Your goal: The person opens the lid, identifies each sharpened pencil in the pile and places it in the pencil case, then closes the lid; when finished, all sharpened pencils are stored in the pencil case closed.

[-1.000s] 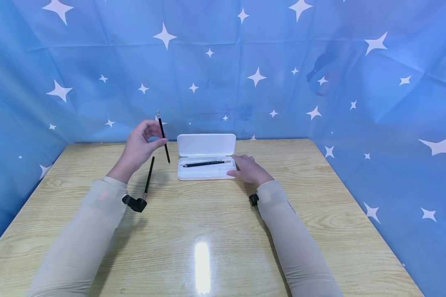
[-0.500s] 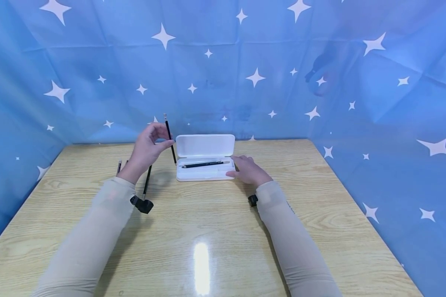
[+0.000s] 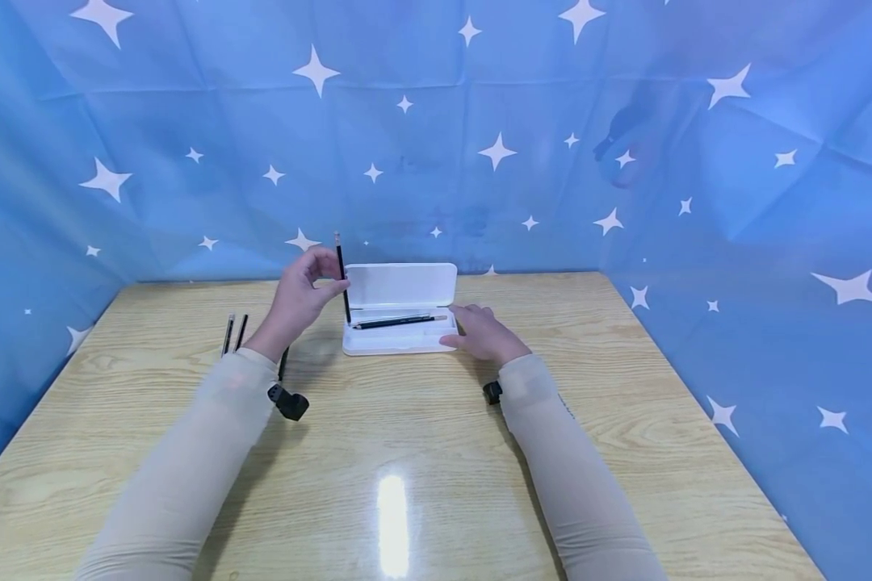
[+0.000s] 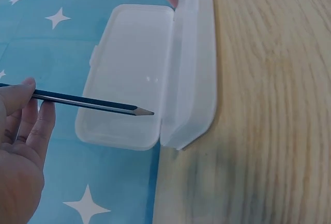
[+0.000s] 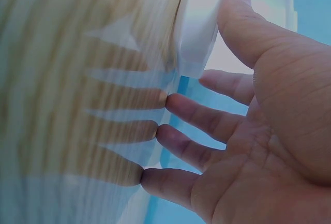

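Note:
My left hand (image 3: 301, 294) pinches a black pencil (image 3: 342, 266) between thumb and fingers, eraser end up. In the left wrist view its sharpened point (image 4: 145, 112) overlaps the raised lid near the hinge. A white pencil case (image 3: 400, 345) lies with its lid (image 3: 403, 284) standing up at the back. Inside it rest a black pencil (image 3: 388, 323) and a thin one close behind. My right hand (image 3: 483, 331) is at the case's right end, thumb at the rim. In the right wrist view its fingers (image 5: 201, 115) are extended, with several fingertips on the glossy tabletop.
Two more pencils (image 3: 228, 335) lie left of my left wrist, and another dark pencil (image 3: 283, 363) is partly hidden by it. The wooden table (image 3: 436, 452) ends at a blue curtain (image 3: 436, 161) with white stars.
My left hand has moved right with the pencil, from beside the case to over its left end. The two pencils on the left have come into view. My right hand stays put.

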`<act>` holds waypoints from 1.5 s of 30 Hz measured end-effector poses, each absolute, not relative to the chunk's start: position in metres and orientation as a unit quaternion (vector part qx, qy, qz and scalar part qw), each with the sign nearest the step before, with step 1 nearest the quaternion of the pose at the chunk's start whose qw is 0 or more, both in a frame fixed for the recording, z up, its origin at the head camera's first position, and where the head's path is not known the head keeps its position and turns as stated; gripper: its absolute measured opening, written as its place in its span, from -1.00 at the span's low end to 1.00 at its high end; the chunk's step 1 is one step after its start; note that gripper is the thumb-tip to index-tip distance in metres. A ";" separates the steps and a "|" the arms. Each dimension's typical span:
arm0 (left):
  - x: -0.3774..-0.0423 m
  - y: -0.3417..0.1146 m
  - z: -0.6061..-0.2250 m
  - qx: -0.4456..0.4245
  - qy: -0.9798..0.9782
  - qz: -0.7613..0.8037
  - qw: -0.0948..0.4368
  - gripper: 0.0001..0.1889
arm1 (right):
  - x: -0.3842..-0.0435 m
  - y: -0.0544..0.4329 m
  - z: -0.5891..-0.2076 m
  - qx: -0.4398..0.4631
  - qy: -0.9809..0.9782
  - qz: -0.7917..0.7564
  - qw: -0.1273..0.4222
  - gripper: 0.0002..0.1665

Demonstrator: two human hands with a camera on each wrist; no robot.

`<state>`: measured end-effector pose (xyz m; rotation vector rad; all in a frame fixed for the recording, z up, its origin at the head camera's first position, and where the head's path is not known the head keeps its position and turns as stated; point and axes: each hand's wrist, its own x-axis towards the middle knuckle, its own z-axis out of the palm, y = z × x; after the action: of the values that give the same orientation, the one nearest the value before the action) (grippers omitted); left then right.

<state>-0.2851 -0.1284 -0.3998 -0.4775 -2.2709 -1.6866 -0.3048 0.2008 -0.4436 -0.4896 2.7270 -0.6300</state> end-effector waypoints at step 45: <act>-0.301 -0.114 -0.424 -0.187 -0.847 -0.491 0.082 -0.76 | -0.303 0.197 -0.442 -0.160 0.955 -0.208 0.140 -0.09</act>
<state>-0.3009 -0.1138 -0.4243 -0.5591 -2.5286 -1.4673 -0.3032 0.1973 -0.4418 -0.4618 2.7590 -0.6015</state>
